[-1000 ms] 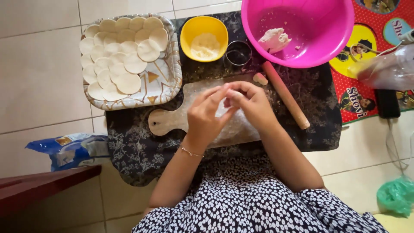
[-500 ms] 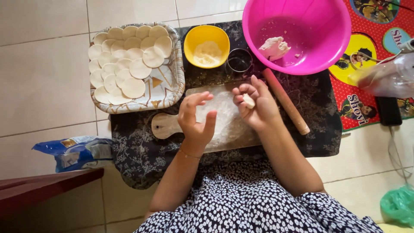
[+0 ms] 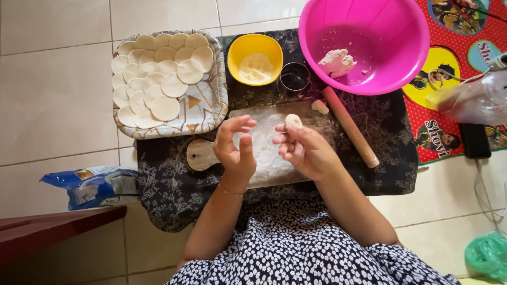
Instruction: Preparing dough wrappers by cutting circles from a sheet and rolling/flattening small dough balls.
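Note:
My right hand (image 3: 306, 150) pinches a small ball of dough (image 3: 293, 121) at its fingertips, above the floured wooden board (image 3: 269, 153). My left hand (image 3: 235, 148) hovers beside it over the board, fingers spread and holding nothing. A wooden rolling pin (image 3: 351, 127) lies at the board's right edge, with a second small dough piece (image 3: 319, 106) near its far end. A lump of dough (image 3: 336, 62) sits inside the pink bowl (image 3: 369, 45). Several flat round dough discs (image 3: 158, 79) overlap on a patterned tray (image 3: 203, 113) to the left.
A yellow bowl of flour (image 3: 255, 59) and a small round cutter (image 3: 294, 77) stand behind the board on a dark floral cloth (image 3: 174, 184). A blue bag (image 3: 90, 186) lies on the tiled floor at left. A plastic bottle (image 3: 470, 100) and red mat (image 3: 459, 58) are right.
My hands, joined over the board a second ago, have separated. The right hand has lifted the dough ball at its fingertips; the left hand has opened and drawn slightly left.

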